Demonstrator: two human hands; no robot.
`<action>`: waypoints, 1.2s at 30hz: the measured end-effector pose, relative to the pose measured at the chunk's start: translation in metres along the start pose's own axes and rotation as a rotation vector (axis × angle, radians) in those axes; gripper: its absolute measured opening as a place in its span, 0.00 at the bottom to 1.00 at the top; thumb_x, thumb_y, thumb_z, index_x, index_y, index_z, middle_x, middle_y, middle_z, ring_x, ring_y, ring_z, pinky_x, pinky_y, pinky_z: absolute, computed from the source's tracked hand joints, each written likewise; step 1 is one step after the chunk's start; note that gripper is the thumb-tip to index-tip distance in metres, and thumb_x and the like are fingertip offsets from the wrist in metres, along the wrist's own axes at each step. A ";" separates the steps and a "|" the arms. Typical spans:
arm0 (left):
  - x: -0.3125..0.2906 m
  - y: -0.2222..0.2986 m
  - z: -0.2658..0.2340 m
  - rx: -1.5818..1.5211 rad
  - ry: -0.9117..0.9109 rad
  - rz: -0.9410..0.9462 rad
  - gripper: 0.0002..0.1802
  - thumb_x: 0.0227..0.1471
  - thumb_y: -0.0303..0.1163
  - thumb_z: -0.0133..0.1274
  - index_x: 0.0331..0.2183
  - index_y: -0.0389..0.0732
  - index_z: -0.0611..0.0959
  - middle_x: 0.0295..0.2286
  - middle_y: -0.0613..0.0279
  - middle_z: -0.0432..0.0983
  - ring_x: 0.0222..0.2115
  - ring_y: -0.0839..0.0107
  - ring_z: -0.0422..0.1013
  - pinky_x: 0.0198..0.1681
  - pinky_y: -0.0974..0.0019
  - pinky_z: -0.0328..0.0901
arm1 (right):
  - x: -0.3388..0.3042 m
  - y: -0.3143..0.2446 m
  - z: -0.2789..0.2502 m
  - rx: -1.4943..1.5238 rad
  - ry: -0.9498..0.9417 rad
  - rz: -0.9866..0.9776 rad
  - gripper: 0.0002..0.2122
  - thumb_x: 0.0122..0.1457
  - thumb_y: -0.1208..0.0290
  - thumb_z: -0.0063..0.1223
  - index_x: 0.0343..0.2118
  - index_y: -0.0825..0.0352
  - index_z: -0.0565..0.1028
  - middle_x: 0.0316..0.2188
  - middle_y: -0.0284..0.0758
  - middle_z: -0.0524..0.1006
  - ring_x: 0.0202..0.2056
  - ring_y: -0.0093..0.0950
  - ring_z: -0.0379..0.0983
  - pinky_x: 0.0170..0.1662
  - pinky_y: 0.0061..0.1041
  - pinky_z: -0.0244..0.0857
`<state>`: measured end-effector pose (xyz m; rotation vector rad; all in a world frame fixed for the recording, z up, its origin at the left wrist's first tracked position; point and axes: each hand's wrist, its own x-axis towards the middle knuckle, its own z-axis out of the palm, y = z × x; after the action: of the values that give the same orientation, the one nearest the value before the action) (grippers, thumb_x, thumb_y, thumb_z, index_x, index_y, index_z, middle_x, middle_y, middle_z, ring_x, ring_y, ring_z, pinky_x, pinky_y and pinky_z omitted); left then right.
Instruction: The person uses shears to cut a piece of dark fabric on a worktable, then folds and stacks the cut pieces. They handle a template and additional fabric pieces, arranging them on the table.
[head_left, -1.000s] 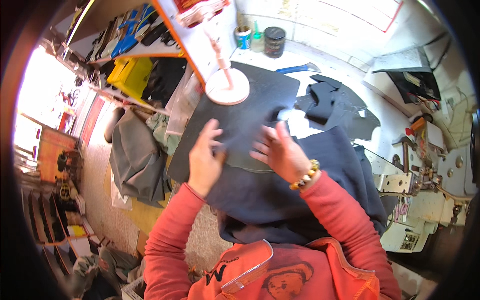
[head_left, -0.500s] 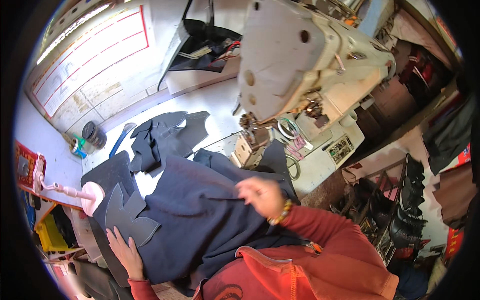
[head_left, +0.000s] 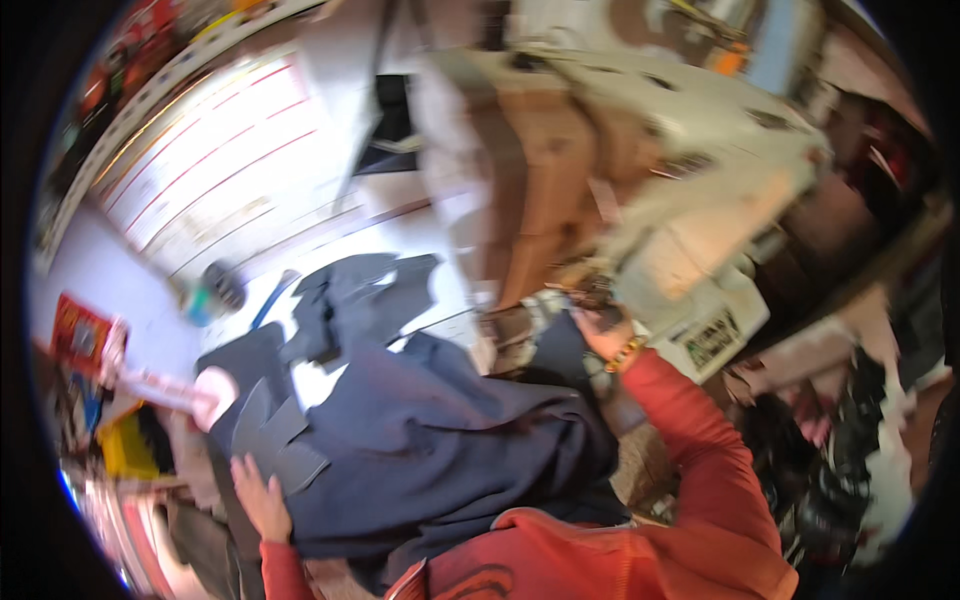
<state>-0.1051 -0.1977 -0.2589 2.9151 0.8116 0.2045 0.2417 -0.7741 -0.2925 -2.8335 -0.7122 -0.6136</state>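
Note:
My left hand [head_left: 262,502] lies with its fingers stretched out at the edge of a grey, pointed cut piece [head_left: 275,440]. That piece rests on a dark navy cloth [head_left: 440,455] spread across my front. Up to the right, my right hand [head_left: 604,335], with a beaded bracelet at the wrist, is at the lower working end of a large cream sewing machine [head_left: 720,150]. Motion blurs its fingers, and whether it holds anything is unclear. A dark grey piece [head_left: 560,345] lies just left of this hand.
More grey cut pieces [head_left: 370,300] lie on the white tabletop, beside a blue-handled tool [head_left: 272,300]. A pink lamp-like stand [head_left: 213,397] is at the left. Jars [head_left: 222,287] stand by the wall. A parts tray [head_left: 708,340] sits right of the machine.
My right hand has moved from above the navy cloth up and right to the machine. The view has shifted and blurred. My left hand stays by the grey piece.

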 end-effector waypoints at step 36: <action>-0.016 -0.007 -0.041 0.050 0.121 0.562 0.25 0.46 0.37 0.60 0.47 0.38 0.76 0.47 0.49 0.73 0.50 0.56 0.70 0.50 0.61 0.68 | 0.034 0.045 0.099 0.865 -0.210 0.794 0.18 0.60 0.61 0.46 0.51 0.63 0.70 0.44 0.39 0.77 0.44 0.37 0.75 0.48 0.35 0.69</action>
<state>-0.1292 -0.1970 -0.2213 3.1267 -0.0148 0.4117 0.3255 -0.7744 -0.3698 -2.0773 0.1592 0.1211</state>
